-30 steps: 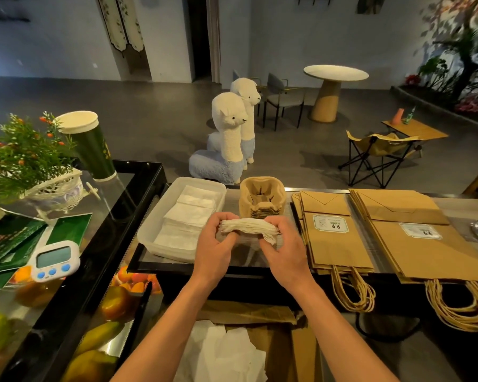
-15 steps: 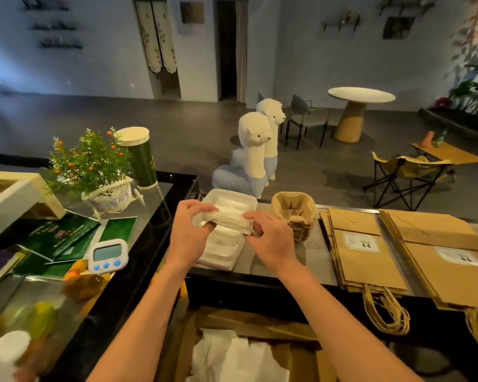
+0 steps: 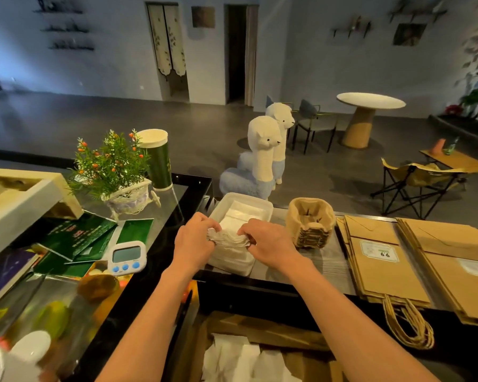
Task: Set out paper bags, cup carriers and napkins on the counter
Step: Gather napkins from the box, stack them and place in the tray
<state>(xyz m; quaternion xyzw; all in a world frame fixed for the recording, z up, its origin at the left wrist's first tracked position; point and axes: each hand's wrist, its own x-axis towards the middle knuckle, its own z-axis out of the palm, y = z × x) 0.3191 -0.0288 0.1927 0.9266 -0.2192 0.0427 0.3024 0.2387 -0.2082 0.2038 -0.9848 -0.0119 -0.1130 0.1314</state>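
– White paper napkins [image 3: 228, 238], a thin stack, edges ruffled, sagging in the middle. Position?
– Over the near end of the white plastic tray [image 3: 264, 209] on the desk [image 3: 323, 271]. One end is pinched by the left hand [image 3: 195, 244], the other by the right hand [image 3: 271, 245], fingers curled round the stack. More napkins lie flat in the tray.
– Neighbours?
– Right of the tray: nested pulp cup carriers [image 3: 311, 224], then two fanned piles of kraft paper bags [image 3: 381, 266], twine handles hanging over the near edge. Left: digital timer [image 3: 126, 256], potted plant [image 3: 112, 166], green lidded cup [image 3: 156, 158]. Two alpaca figures [image 3: 260, 158] stand on the floor beyond.
– Obscured?
– The hands cover the stack's ends and part of the tray's near rim. The rightmost bag pile is cut off by the frame, its label unreadable. Whether the held stack touches the napkins below: cannot tell.
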